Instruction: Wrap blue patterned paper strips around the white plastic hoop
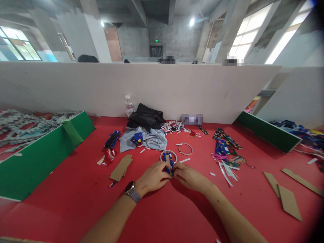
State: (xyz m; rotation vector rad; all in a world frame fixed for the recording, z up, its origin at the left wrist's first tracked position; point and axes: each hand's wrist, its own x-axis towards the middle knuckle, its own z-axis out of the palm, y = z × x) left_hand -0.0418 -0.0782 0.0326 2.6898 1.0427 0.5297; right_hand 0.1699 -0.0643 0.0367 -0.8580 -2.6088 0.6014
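Note:
My left hand (152, 177) and my right hand (187, 176) meet at the middle of the red table (76, 202). Both pinch a small piece of blue patterned fabric wrapped round a cardboard strip (169, 162), which lies over a white ring (163, 154). A watch sits on my left wrist. The fingertips of both hands are curled tight on the piece.
A second white ring (185, 148) lies just beyond. Cardboard pieces (120, 167) lie left, more cardboard (288, 200) at right. Patterned fabric strips (224, 143), white paper scraps, scissors on grey cloth (152, 141), a black bag (145, 118), a water bottle (129, 105). Green dividers (37, 158) flank the table.

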